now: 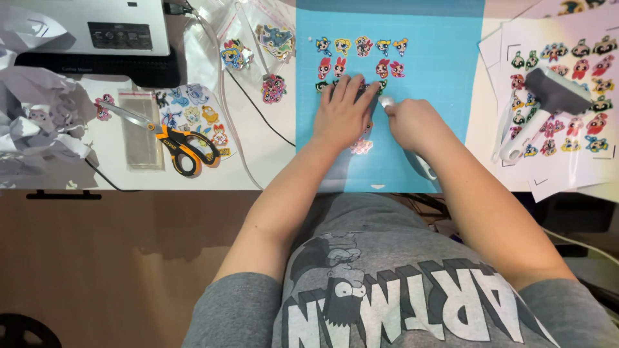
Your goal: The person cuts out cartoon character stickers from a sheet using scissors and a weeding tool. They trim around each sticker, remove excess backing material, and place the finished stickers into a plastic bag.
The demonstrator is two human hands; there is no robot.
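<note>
At far left lie crumpled paper and orange-handled scissors beside a clear bag. More clear bags hold cartoon stickers. On the blue cutting mat, my left hand presses flat, fingers spread, over cut-out stickers. My right hand pinches a white tool just beside it. A white roller rests on printed sheets at right.
</note>
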